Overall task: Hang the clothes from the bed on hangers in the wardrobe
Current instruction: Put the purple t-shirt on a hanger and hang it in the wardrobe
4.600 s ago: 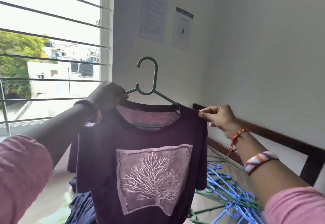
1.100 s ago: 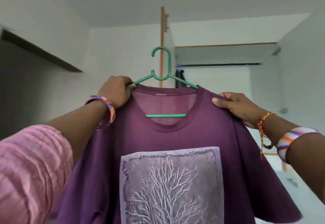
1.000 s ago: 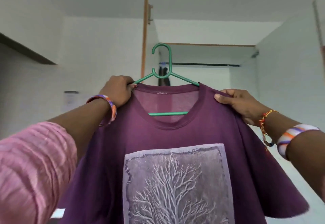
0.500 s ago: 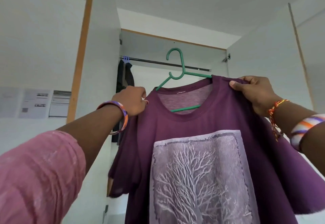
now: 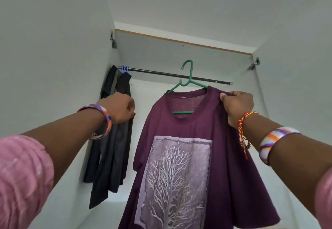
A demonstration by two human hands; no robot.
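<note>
A purple T-shirt (image 5: 181, 128) with a pale tree print hangs on a green hanger (image 5: 189, 79). My right hand (image 5: 237, 106) pinches the shirt's right shoulder over the hanger's arm and holds it up inside the wardrobe. The hanger's hook rises in front of and just above the dark wardrobe rod (image 5: 154, 72); I cannot tell whether it touches the rod. My left hand (image 5: 116, 107) is off the shirt, fingers curled shut, in front of the dark clothes to the left.
Dark clothes (image 5: 111, 157) hang on blue hangers (image 5: 124, 69) at the rod's left end. White wardrobe side walls (image 5: 53, 67) close in on both sides, with a top panel (image 5: 179, 52) above. The rod is bare between the dark clothes and its right end.
I have moved up to the wardrobe with the shirt. My left hand has let go of the left shoulder and shifted left toward the dark clothes; the right hand alone holds the shirt.
</note>
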